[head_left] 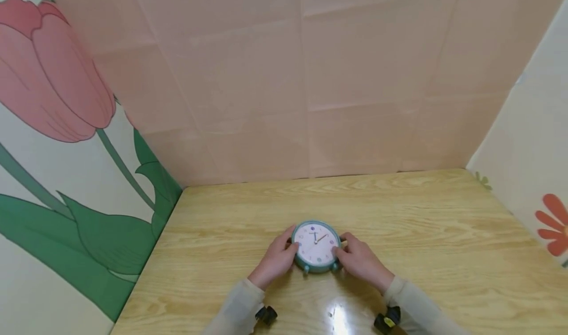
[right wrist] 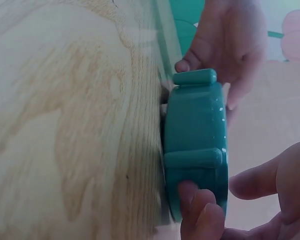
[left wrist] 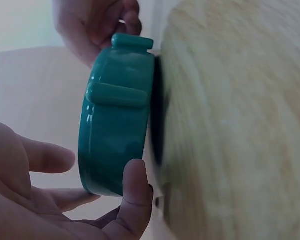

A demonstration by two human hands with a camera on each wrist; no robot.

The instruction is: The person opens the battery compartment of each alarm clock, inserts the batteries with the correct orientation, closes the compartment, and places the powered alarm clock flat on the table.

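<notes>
A round teal alarm clock [head_left: 315, 246] with a white dial lies face up at the wooden table, its two stubby feet toward the person. My left hand [head_left: 278, 256] grips its left side, the thumb by the rim of the dial. On the opposite side my right hand [head_left: 361, 262] holds it the same way, thumb over the dial's edge. The left wrist view shows the teal casing [left wrist: 117, 125] side-on, with curled fingers at its lower edge. In the right wrist view fingertips [right wrist: 205, 215] press the casing beside one foot. The clock's back is hidden.
The light wood table [head_left: 213, 256] spreads around the clock. Behind it stands a creased pinkish-brown sheet [head_left: 248, 78]. A wall with a painted tulip [head_left: 57, 73] borders the left, and a white wall with a red flower [head_left: 554, 226] borders the right.
</notes>
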